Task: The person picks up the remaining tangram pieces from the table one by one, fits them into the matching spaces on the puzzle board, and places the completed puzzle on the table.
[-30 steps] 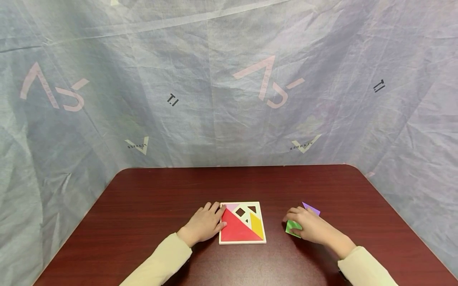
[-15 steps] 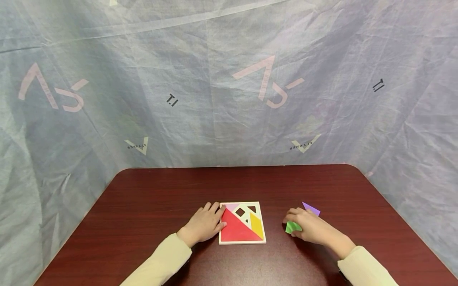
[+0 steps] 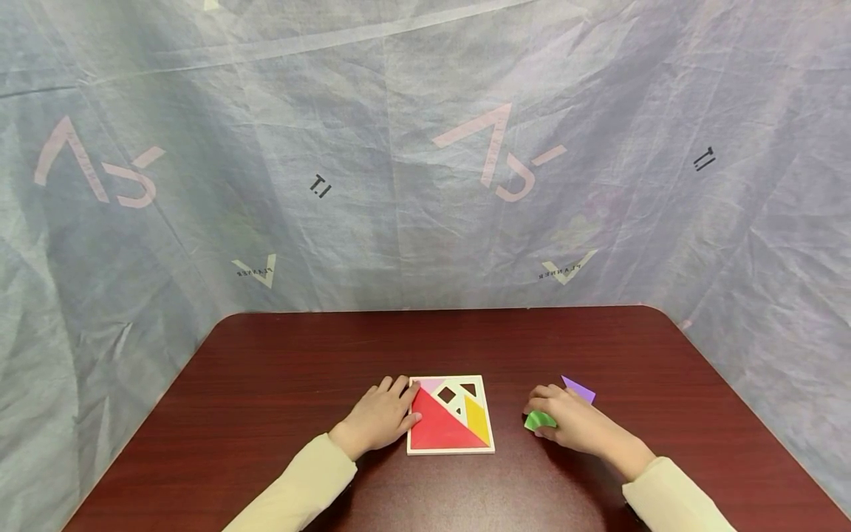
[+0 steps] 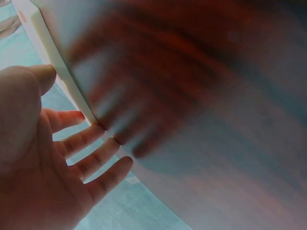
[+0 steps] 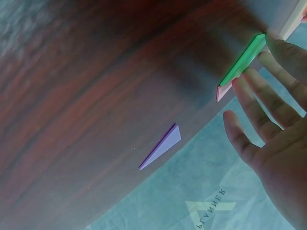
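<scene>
A white square tangram board lies on the table, holding a large red triangle, a yellow piece and a pink piece. My left hand rests at its left edge, fingers extended, with the thumb and index finger touching the border. To the right, my right hand pinches a green tangram piece between thumb and fingers. That piece stands tilted in the right wrist view, and part of its outline is covered. A pinkish piece shows just beyond it there.
A purple triangle lies on the dark red wooden table beyond my right hand. Cut-outs in the board show dark table through them. A grey cloth hangs behind and beside the table.
My right hand has tilted the green piece up and shifted it slightly left. More of the purple triangle's lower end shows. The left hand and board have stayed still.
</scene>
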### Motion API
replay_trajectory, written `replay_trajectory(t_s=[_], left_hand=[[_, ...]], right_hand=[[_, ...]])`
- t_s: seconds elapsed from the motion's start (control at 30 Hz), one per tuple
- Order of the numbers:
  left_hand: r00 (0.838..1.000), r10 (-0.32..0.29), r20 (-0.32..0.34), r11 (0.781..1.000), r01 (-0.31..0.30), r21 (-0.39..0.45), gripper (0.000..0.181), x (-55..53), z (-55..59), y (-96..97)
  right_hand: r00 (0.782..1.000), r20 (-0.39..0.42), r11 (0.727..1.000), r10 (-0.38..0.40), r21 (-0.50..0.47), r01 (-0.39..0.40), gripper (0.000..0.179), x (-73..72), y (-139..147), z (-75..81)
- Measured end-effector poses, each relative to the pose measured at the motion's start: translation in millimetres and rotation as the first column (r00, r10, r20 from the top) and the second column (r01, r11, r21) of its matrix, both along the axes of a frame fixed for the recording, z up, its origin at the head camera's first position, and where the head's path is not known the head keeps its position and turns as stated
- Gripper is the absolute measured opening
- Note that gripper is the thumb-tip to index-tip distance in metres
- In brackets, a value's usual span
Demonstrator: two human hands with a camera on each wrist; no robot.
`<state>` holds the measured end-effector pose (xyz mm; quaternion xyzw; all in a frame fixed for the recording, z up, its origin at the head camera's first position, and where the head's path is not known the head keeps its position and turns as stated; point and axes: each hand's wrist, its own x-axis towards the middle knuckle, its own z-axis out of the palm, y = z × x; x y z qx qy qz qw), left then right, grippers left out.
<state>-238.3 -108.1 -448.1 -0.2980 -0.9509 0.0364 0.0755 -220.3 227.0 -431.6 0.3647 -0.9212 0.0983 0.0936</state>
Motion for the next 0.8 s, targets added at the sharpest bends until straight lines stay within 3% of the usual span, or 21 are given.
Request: replay_trajectory(t_s=[0.37,0.8], left_hand=[[1.0,0.0,0.001,1.0,0.0,0.0,0.052,-0.1,1.0,0.2],[1.0,0.002,-0.015,1.0,-0.002,-0.012,0.052,0.5,3.1,1.3]], right_hand=[[1.0,-0.028,1.0,0.009,-0.008,-0.009,0.022,-1.1,0.0,-0.5],[0.997,0.075,0.999,0.028,0.038,-0.031,0.034,2.4,8.3,11.0]])
